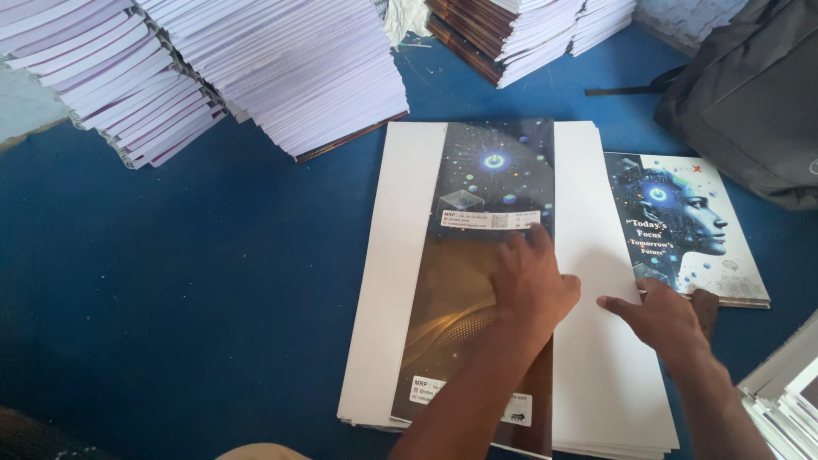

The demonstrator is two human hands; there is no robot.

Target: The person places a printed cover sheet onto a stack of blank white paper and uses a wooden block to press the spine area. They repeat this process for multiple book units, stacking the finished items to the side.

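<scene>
Under the flat, open left hand [530, 285] lies the dark cover sheet [486, 255].

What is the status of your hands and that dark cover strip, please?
Left hand flat on dark printed cover strip. Right hand on white sheet stack. Nothing in the way.

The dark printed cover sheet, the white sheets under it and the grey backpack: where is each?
dark printed cover sheet [477, 255]: head view, its brown middle.
white sheets [396, 255]: head view, bare left margin.
grey backpack [750, 94]: head view, its front panel.
</scene>
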